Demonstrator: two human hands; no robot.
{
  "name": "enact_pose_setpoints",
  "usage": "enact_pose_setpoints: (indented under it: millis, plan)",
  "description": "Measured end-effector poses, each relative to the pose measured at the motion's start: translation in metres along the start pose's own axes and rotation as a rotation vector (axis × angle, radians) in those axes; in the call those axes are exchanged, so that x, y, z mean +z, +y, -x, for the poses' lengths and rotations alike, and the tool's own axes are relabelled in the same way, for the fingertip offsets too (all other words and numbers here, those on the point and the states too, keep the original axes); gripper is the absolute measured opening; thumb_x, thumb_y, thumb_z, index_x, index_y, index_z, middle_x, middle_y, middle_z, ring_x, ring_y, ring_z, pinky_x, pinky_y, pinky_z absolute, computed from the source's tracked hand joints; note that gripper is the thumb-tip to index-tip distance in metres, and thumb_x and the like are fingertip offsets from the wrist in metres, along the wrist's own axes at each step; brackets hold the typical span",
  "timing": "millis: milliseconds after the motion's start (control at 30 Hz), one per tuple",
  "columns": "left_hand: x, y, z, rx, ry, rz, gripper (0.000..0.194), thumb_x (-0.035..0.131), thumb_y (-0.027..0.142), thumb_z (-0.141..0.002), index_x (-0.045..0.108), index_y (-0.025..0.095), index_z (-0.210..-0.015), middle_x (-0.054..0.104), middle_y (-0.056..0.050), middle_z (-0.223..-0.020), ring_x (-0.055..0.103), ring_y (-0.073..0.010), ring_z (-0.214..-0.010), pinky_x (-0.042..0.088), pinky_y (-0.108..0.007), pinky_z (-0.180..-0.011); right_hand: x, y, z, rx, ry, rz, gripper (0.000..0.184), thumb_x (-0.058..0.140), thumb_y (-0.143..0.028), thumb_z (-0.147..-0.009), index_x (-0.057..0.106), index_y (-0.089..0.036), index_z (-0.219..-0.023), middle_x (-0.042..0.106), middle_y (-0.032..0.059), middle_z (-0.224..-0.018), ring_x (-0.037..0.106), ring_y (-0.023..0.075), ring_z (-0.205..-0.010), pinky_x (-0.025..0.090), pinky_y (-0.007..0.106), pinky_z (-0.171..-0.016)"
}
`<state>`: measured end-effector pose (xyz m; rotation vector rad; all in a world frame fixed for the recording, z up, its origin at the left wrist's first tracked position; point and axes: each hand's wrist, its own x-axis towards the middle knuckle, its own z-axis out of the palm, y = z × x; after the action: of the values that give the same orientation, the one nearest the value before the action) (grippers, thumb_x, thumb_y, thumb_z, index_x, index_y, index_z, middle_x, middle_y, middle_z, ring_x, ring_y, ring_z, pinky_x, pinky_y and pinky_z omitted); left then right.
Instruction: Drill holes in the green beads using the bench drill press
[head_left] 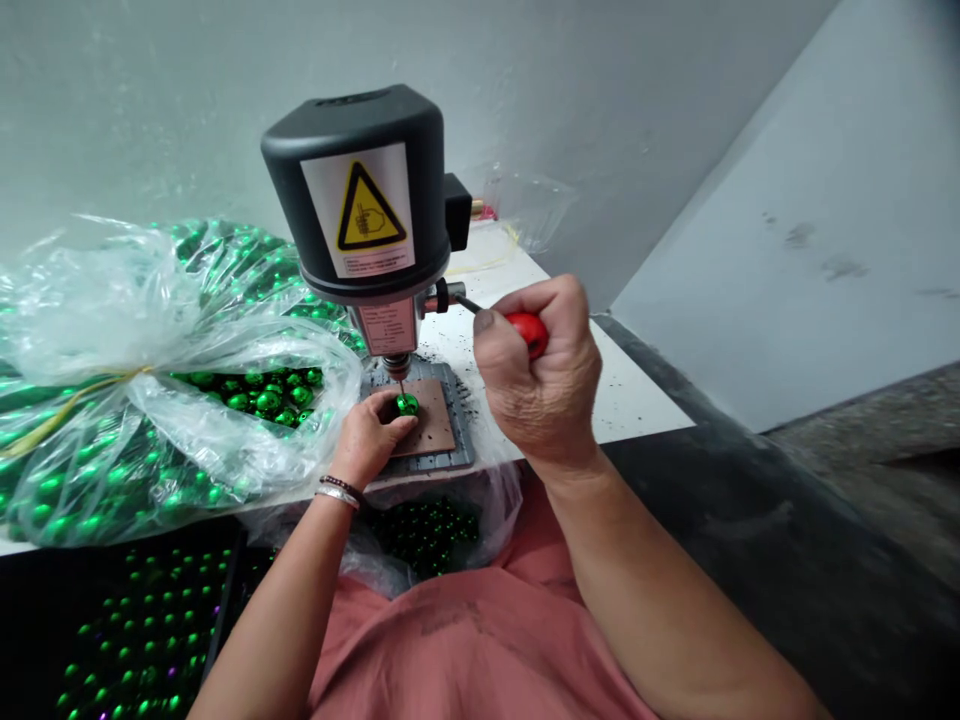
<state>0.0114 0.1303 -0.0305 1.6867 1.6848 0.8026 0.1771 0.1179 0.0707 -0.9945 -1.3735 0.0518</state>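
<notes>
A small bench drill press [367,200] with a black housing and a yellow warning label stands on the white table [637,395]. My left hand [370,435] pinches a shiny green bead [407,404] on the brown pad [433,420] under the thin drill bit. My right hand [544,375] is closed in a fist around the red knob [529,331] of the press's feed lever, to the right of the drill head.
A large clear plastic bag [150,370] full of green beads lies left of the press. Another bag of beads [427,530] hangs below the table edge in my lap. More beads fill a dark bin [135,630] at lower left. Grey walls stand behind and to the right.
</notes>
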Motion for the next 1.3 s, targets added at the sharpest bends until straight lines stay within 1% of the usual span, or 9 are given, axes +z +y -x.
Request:
enact_pose_setpoints:
  millis: [233,433,567,733,867,933,1067,1200,1300]
  plan:
    - [-0.002,0.003,0.001,0.031,0.011,-0.091,0.033,0.062,0.033,-0.072,0.066,0.023,-0.104,0.071,-0.002,-0.095,0.064,-0.0199,-0.088,0.046,-0.026,-0.075,0.001,0.003,0.009,-0.047,0.034,0.061,0.011,0.050,-0.025,-0.078,0.043,-0.021,-0.071,0.041,-0.0068,-0.055,0.035,0.0029,-0.047,0.036,0.018,-0.047]
    - [-0.002,0.005,0.002,0.044,0.014,-0.102,0.030,0.062,0.031,-0.073,0.068,0.023,-0.101,0.071,-0.002,-0.097,0.063,-0.0210,-0.092,0.046,-0.027,-0.077,0.005,0.013,0.020,-0.127,0.085,0.121,0.006,0.050,-0.024,-0.079,0.047,-0.020,-0.076,0.049,-0.0048,-0.062,0.045,0.0039,-0.055,0.041,0.019,-0.054]
    - [-0.003,0.006,0.003,0.040,0.019,-0.100,0.031,0.062,0.032,-0.073,0.068,0.023,-0.102,0.072,-0.003,-0.096,0.063,-0.0216,-0.090,0.046,-0.028,-0.076,0.009,0.023,0.030,-0.149,0.119,0.086,0.005,0.053,-0.020,-0.077,0.048,-0.020,-0.079,0.052,-0.0038,-0.066,0.048,0.0049,-0.057,0.043,0.019,-0.056]
    - [-0.003,0.006,0.004,0.036,0.021,-0.088,0.029,0.062,0.032,-0.073,0.068,0.023,-0.100,0.072,-0.003,-0.092,0.063,-0.0214,-0.086,0.046,-0.029,-0.075,0.015,0.032,0.043,-0.141,0.113,-0.005,0.010,0.052,-0.015,-0.075,0.047,-0.020,-0.082,0.052,-0.0039,-0.067,0.050,0.0049,-0.058,0.044,0.019,-0.057]
    - [-0.001,0.003,0.003,0.063,0.019,-0.033,0.026,0.061,0.028,-0.072,0.067,0.023,-0.097,0.071,-0.001,-0.091,0.063,-0.0188,-0.085,0.045,-0.027,-0.073,0.013,0.015,0.023,-0.105,0.152,-0.024,0.004,0.050,-0.019,-0.078,0.046,-0.020,-0.078,0.051,-0.0041,-0.065,0.049,0.0038,-0.057,0.043,0.018,-0.054]
    - [0.002,0.000,0.003,0.057,0.028,0.015,0.026,0.062,0.027,-0.071,0.066,0.021,-0.096,0.070,-0.001,-0.088,0.062,-0.0171,-0.081,0.046,-0.026,-0.072,0.011,0.002,0.003,-0.037,0.128,0.004,0.010,0.050,-0.025,-0.080,0.045,-0.019,-0.073,0.045,-0.0053,-0.059,0.042,0.0029,-0.051,0.038,0.018,-0.049]
    - [0.005,-0.002,0.011,0.009,0.092,0.090,0.027,0.063,0.027,-0.068,0.064,0.018,-0.093,0.067,-0.001,-0.081,0.060,-0.0149,-0.074,0.046,-0.026,-0.070,0.010,-0.012,-0.028,0.068,0.047,0.009,0.018,0.050,-0.033,-0.081,0.044,-0.019,-0.071,0.042,-0.0059,-0.059,0.040,0.0026,-0.052,0.038,0.019,-0.051]
    - [-0.003,0.000,0.031,0.016,0.131,0.120,0.031,0.065,0.026,-0.067,0.061,0.018,-0.097,0.066,-0.002,-0.088,0.060,-0.0162,-0.082,0.047,-0.030,-0.078,0.011,-0.010,-0.031,0.076,0.046,-0.001,0.021,0.049,-0.037,-0.082,0.044,-0.019,-0.073,0.041,-0.0055,-0.062,0.041,0.0033,-0.056,0.038,0.020,-0.055]
    - [-0.011,0.001,0.051,0.036,0.051,0.263,0.036,0.065,0.025,-0.070,0.057,0.018,-0.104,0.066,-0.005,-0.098,0.061,-0.0171,-0.090,0.047,-0.031,-0.085,0.012,-0.008,-0.027,0.050,0.050,-0.012,0.021,0.048,-0.037,-0.084,0.044,-0.019,-0.074,0.042,-0.0050,-0.064,0.043,0.0043,-0.059,0.038,0.021,-0.057]
